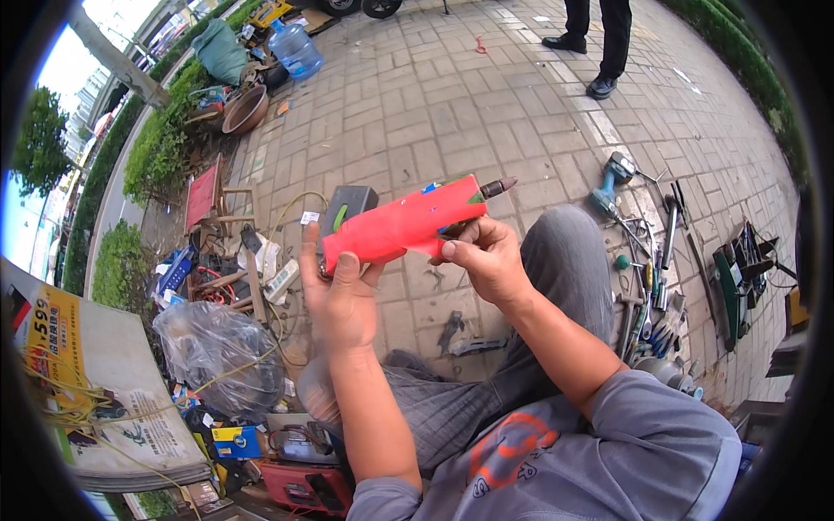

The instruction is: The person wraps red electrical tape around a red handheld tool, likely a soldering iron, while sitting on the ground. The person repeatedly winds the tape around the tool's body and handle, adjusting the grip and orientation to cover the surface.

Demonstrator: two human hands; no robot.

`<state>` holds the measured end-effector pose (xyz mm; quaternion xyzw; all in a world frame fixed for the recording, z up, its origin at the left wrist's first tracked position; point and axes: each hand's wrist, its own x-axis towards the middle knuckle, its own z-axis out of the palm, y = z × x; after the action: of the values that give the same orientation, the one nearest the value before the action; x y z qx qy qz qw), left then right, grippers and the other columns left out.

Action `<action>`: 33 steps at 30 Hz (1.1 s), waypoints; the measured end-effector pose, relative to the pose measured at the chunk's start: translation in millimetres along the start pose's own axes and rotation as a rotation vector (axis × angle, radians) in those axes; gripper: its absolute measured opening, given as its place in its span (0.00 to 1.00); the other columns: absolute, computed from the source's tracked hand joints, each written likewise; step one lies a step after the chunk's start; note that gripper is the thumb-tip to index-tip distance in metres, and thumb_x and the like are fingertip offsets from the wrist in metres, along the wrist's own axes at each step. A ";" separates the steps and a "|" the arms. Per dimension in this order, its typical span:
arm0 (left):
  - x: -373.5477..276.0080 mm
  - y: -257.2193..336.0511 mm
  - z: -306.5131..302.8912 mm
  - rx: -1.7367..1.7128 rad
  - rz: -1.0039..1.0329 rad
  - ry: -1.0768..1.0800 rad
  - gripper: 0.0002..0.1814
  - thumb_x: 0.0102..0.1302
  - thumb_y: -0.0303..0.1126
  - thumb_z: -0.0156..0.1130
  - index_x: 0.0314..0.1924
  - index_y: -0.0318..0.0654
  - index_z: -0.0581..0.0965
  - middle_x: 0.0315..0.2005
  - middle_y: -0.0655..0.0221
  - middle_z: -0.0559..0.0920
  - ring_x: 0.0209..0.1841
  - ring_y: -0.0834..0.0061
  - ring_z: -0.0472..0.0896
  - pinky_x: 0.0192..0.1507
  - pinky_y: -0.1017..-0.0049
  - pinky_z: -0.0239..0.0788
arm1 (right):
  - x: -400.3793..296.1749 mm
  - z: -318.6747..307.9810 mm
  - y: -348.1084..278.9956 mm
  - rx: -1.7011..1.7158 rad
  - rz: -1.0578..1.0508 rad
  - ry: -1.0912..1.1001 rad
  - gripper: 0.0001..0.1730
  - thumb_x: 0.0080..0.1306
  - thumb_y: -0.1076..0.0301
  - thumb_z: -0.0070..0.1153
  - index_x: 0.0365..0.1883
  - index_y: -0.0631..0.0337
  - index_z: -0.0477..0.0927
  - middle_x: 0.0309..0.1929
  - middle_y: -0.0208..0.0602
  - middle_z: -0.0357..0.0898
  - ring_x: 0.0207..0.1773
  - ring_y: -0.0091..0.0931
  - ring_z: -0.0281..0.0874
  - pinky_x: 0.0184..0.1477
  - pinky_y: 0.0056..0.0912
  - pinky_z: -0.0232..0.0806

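A long bundle wrapped in bright red film or tape is held up at a slant over the paving. Blue and green bits show along its edge. From its right end a dark pointed piece sticks out; I cannot tell what it is. My left hand holds the left end, thumb in front, one finger raised beside it. With thumb and fingers, my right hand pinches a loose red flap on the lower edge near the right end. Behind the bundle, partly hidden, stands a dark grey box.
On the right lie a teal cordless power tool, hand tools and a green toolbox. At left are a folding stool, a plastic-covered heap and a yellow cord. A person in dark trousers stands ahead.
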<state>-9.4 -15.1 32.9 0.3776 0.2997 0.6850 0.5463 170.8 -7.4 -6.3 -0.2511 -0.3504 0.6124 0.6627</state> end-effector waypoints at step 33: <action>-11.8 -51.4 22.5 1.121 -0.019 -0.076 0.28 0.52 0.33 0.72 0.52 0.32 0.73 0.41 0.52 0.82 0.43 0.57 0.83 0.44 0.63 0.75 | 8.9 -11.6 -71.9 -1.179 -0.122 -0.213 0.16 0.58 0.64 0.68 0.26 0.74 0.83 0.36 0.50 0.83 0.31 0.35 0.83 0.34 0.34 0.74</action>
<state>37.8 -15.1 0.5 0.6319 0.6014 0.4018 0.2787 225.5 -6.4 42.5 -0.4928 -0.7091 0.2976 0.4071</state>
